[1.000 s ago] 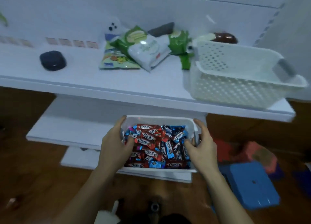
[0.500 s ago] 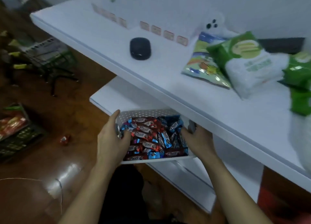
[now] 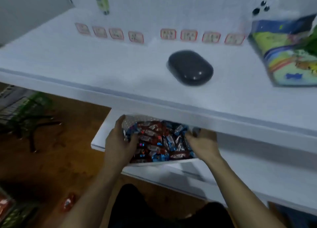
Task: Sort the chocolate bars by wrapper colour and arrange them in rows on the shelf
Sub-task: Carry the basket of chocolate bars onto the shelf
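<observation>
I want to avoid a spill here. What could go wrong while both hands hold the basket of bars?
1. The basket is partly under the upper shelf; lifted straight up, its far rim may hit that edge and tip.
2. The bars fill it to the rim, so a tilt could spill some.
3. The left hand and right hand grip only its sides; it might slip.
</observation>
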A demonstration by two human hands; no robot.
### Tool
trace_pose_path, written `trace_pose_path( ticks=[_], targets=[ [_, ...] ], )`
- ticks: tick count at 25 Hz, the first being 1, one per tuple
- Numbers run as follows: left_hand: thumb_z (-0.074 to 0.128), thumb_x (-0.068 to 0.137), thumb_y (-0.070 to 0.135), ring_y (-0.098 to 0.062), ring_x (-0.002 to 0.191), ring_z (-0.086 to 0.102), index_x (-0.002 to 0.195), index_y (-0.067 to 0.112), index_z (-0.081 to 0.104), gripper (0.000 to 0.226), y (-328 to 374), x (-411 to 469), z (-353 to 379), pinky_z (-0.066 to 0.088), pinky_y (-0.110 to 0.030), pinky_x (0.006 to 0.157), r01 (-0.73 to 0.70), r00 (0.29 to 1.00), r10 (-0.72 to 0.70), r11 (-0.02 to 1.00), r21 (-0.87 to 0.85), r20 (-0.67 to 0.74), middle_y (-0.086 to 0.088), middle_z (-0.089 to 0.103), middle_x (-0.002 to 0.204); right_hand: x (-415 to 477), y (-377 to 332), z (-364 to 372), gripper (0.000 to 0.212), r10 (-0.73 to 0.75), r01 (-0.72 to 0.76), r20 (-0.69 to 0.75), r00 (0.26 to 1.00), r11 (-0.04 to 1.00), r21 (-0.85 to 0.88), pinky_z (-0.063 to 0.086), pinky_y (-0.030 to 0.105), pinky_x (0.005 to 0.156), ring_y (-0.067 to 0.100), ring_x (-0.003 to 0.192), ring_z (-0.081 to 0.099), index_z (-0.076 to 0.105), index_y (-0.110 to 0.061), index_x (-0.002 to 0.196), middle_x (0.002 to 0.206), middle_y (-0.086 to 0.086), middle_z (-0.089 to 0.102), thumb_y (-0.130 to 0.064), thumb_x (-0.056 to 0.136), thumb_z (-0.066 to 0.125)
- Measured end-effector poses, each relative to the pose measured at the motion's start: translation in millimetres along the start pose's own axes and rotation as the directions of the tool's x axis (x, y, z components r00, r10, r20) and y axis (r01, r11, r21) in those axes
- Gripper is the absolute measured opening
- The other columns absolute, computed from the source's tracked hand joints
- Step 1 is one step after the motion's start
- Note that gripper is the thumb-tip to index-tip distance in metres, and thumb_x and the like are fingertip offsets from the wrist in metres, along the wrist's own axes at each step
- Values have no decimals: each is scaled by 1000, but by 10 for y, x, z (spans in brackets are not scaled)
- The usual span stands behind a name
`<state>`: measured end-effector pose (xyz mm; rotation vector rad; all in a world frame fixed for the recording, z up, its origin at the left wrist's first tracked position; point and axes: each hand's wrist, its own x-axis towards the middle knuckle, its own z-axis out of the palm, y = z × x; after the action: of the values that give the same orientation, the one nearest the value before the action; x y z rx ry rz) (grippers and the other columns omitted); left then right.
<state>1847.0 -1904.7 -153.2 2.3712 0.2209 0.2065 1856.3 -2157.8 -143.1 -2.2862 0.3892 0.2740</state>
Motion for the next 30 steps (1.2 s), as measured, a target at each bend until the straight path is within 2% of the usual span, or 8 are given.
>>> trace_pose_path(
  ticks=[2, 4, 6, 10, 14, 23, 27, 30],
  targets=[
    [67, 91, 31, -30, 92, 67, 149, 23, 38, 65, -98, 96, 262, 47, -32, 72, -73, 995, 74, 997, -10, 70, -12, 70, 105, 10, 275, 100, 8, -28, 56, -225, 974, 991, 119, 48, 27, 60, 19, 65, 57, 62, -11, 86, 72, 3, 61, -13, 87, 70],
    [67, 91, 32, -31, 98, 66, 149, 24, 38, 65, -198, 105, 638, 47, -33, 76, -106, 987, 109, 994, -32, 116, -13, 69, 112, 78, 637, 176, 50, -12, 66, -268, 963, 979, 192, 54, 22, 73, -6, 80, 61, 56, -26, 129, 92, -14, 64, -9, 84, 73],
    [67, 90, 26, -29, 100, 64, 149, 20, 40, 64, -297, 107, 1121, 43, -28, 77, -138, 978, 143, 990, -44, 149, -14, 68, 116, 205, 1085, 283, 67, -7, 67, -279, 960, 976, 205, 54, 23, 76, -7, 85, 60, 46, -37, 140, 100, -16, 62, -10, 85, 73],
    [64, 93, 31, -20, 108, 60, 154, 22, 35, 68, -489, 164, 2082, 38, -20, 82, -192, 950, 214, 975, -114, 227, -9, 64, 127, 621, 1995, 600, 67, -10, 94, -395, 919, 976, 196, 49, 28, 80, 14, 104, 60, 45, -32, 144, 114, -1, 62, -17, 85, 74],
    [60, 93, 41, -28, 128, 54, 156, 24, 33, 71, -786, 141, 2548, 41, -30, 97, -266, 943, 271, 962, -54, 191, -12, 57, 142, 770, 2508, 884, 67, -102, 206, -461, 882, 961, 183, 48, 28, 85, 11, 101, 56, 44, -28, 145, 116, -6, 57, -17, 86, 74],
    [63, 91, 36, -32, 128, 55, 153, 24, 39, 67, -1013, -26, 2680, 47, -41, 105, -218, 951, 224, 974, -54, 214, -15, 57, 142, 592, 2602, 1016, 64, -53, 171, -446, 893, 958, 229, 48, 16, 58, 10, 81, 63, 46, -22, 144, 123, 2, 62, -10, 87, 71],
    [61, 90, 36, -36, 128, 54, 154, 22, 37, 69, -975, 121, 2777, 47, -43, 106, -217, 953, 213, 976, -4, 215, -16, 56, 142, 810, 2577, 962, 59, -7, 101, -432, 902, 976, 195, 47, 27, 92, 27, 118, 60, 47, -15, 145, 141, 9, 57, -10, 90, 67],
    [61, 90, 34, -35, 123, 58, 152, 24, 40, 66, -875, 401, 2880, 49, -38, 99, -247, 948, 237, 969, 21, 213, -16, 59, 138, 1067, 2586, 935, 47, 27, 59, -451, 892, 982, 177, 40, 24, 83, 29, 109, 58, 53, -5, 139, 135, 12, 60, -8, 92, 61]
  ],
)
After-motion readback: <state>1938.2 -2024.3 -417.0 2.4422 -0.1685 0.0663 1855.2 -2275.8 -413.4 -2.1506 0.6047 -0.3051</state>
